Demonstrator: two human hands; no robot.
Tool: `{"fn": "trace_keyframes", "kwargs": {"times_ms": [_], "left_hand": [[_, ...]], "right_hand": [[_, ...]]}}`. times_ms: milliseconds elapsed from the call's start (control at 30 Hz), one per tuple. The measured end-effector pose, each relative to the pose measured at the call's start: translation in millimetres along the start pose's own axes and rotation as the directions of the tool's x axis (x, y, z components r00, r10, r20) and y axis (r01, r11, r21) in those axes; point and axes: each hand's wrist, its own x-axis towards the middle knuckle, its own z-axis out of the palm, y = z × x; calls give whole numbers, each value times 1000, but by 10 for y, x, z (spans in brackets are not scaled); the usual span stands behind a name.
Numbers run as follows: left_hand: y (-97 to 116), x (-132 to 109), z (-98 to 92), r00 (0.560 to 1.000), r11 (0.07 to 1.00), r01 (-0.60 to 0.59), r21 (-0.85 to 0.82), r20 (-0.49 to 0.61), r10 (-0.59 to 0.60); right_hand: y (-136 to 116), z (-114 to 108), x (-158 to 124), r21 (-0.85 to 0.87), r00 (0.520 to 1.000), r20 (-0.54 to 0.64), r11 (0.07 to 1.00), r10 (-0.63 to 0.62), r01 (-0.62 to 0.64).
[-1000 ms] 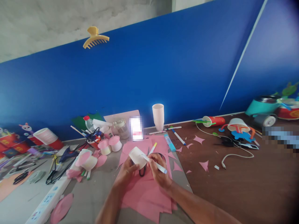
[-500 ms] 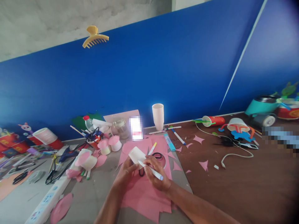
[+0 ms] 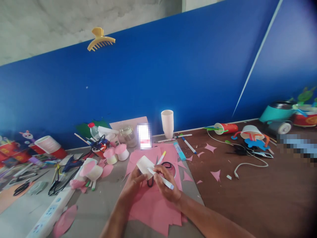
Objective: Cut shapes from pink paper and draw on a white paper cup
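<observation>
My left hand (image 3: 135, 180) grips a small white paper cup (image 3: 144, 164), tilted on its side above pink paper. In my right hand (image 3: 166, 181) is a white marker (image 3: 166, 182) with a pale blue end, its tip against or very near the cup's wall. Beneath both hands lie sheets of pink paper (image 3: 153, 215). Scissors (image 3: 167, 165) with dark handles rest on the paper, partly hidden by my hands and the cup. A yellow-tipped marker (image 3: 162, 157) lies just beyond my right hand.
A stack of white cups (image 3: 167, 124) stands by the blue partition (image 3: 158, 79). Pink scraps (image 3: 210, 148) and a blue-capped marker (image 3: 189, 145) lie to the right. At left are a power strip (image 3: 51, 211), pink-and-white cup pieces (image 3: 92, 170) and stacked paper cups (image 3: 49, 145).
The marker in my right hand has shifted slightly right along the cup's surface. My left hand and the cup stay almost where they were.
</observation>
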Motion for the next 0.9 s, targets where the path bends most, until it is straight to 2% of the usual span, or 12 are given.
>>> {"fn": "trace_keyframes", "kwargs": {"times_ms": [133,333,567,667,900], "left_hand": [[10,-1,15,1000,1000,-25,-6,-18,25],[-21,16,-17,998,999,-36,4,54,36],[-61,10,-60,998,1000,13,-19,-58,-14],[-48,9,-43,999,999,36,-19,-30,-37],[19,16,21,999,1000,-8,-14,48,9]], "right_hand": [[-20,-14,-6,1,1000,26,1000,-12,12],[-33,-23,-5,-19,997,48,998,-57,58],[-27,-6,-9,-70,991,75,991,-110,115],[-11,-1,-6,-50,996,49,996,-76,78],[3,-4,-15,36,996,-16,995,89,-88]]}}
